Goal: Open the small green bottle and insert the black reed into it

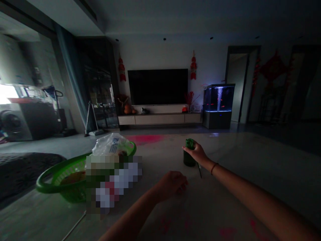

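Note:
My right hand (198, 152) reaches across the table and is closed around the upper part of a dark green cylindrical container (189, 160), which looks like glass. The container stands upright, and its shiny rim shows above my thumb. Just right of its base, a thin dark stick (200, 171) slants on the tabletop, partly hidden under my wrist. My left hand (172, 183) is low over the table, nearer to me and left of the container. Its fingers are loosely bent and a little apart, with nothing visible in them.
On the left of the pale table (155, 157) stands a green plastic basket (47, 187) with a white plastic bag (110, 144) in it. A blurred-out item (125, 179) lies against its right side. Beyond are a television (157, 87) and a lit fish tank (218, 98).

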### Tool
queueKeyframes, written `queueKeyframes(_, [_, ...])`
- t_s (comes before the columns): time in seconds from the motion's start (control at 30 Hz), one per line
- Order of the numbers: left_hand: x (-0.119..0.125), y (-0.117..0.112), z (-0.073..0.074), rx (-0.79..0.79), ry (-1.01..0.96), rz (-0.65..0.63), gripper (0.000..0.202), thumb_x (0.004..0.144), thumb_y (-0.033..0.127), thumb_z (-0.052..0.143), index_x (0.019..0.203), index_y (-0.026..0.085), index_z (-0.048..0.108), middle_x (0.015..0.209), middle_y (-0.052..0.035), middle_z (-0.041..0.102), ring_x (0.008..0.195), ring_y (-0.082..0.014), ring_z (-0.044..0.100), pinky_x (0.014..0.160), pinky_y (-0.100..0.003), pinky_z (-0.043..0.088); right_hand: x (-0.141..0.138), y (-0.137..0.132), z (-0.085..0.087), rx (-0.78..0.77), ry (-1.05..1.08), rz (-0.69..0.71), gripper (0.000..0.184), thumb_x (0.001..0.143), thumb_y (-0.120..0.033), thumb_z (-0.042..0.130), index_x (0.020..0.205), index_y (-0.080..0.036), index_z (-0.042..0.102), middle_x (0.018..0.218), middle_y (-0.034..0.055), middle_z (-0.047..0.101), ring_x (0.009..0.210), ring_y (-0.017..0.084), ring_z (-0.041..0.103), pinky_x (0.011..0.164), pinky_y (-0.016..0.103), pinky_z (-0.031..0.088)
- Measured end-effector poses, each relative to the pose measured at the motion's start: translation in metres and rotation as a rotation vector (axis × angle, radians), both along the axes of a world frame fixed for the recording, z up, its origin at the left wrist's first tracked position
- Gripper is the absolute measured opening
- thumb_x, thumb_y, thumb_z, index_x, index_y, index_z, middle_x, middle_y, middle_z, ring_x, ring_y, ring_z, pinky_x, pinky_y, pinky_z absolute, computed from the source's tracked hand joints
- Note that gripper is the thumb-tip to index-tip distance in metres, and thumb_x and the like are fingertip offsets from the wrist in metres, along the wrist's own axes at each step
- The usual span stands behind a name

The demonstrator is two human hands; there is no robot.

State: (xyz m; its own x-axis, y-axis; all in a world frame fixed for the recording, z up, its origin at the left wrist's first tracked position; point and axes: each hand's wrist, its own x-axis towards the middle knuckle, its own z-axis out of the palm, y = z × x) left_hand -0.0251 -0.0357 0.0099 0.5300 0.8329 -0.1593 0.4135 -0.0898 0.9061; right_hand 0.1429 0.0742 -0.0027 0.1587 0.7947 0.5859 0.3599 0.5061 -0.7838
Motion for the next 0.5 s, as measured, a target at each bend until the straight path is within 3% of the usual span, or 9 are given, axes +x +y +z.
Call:
queueKeyframes(0.3, [0.000,-0.002,0.000,0.090,0.001,0.033,0.020,0.075,0.027,0.041,0.066,0.014,0.053,0.060,0.0004,0.052,0.054,-0.0097,0.050,0.054,-0.022,0.039,-0.008,-0.006,-0.006,-0.040,0.084,-0.002,0.032,0.060,-0.048,0.059,0.068,-0.017,0.053,0.061,0.0002,0.055,0.058,0.015,0.051,0.055,0.026,0.040])
queueKeyframes(0.5, [-0.002,0.003,-0.004,0.125,-0.002,0.045,0.022,0.076,0.028,0.039,0.067,0.014,0.053,0.065,-0.0010,0.054,0.056,-0.0096,0.049,0.052,-0.020,0.037,-0.008,-0.011,-0.012,-0.027,0.094,-0.017,0.036,0.063,-0.049,0.057,0.079,-0.017,0.056,0.072,0.0031,0.060,0.065,0.017,0.054,0.061,0.027,0.041])
